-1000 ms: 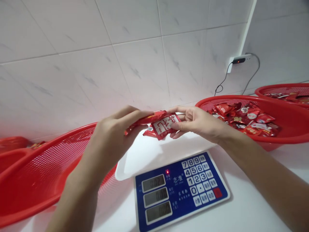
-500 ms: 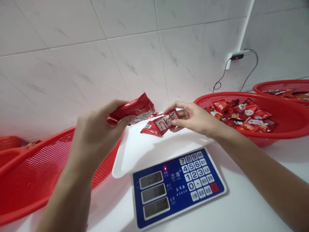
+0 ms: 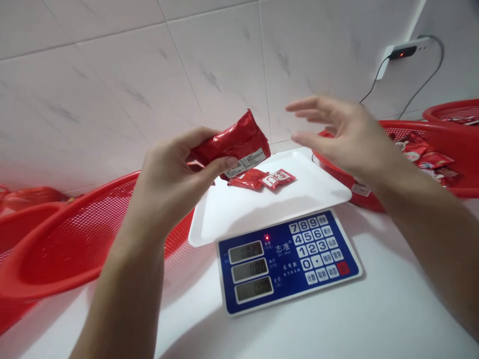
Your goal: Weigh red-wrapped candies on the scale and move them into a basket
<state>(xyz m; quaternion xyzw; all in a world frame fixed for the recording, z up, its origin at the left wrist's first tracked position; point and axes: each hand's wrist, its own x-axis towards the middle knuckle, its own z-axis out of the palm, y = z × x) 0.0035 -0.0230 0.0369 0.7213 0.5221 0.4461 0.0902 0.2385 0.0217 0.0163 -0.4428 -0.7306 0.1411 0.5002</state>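
Along the white worktop [image 3: 374, 309], below the tiled wall, a red mesh basket [image 3: 75, 244] sits on the left and a second red mesh basket [image 3: 407, 128], full of red foil packets [image 3: 430, 159], sits on the right. Between them stands a digital weighing scale [image 3: 288, 262] with a blue keypad panel, topped by a white tray [image 3: 258, 214] where two small red packets [image 3: 249, 179] lie side by side. Above the tray's left end, the left hand [image 3: 168, 184] grips a crinkled red foil packet [image 3: 232, 142] around its middle. It looks light, soft and slippery, so a grip across its plump body seems safer than one on a thin sealed edge. The right hand [image 3: 340, 134] hangs open and empty, fingers spread.
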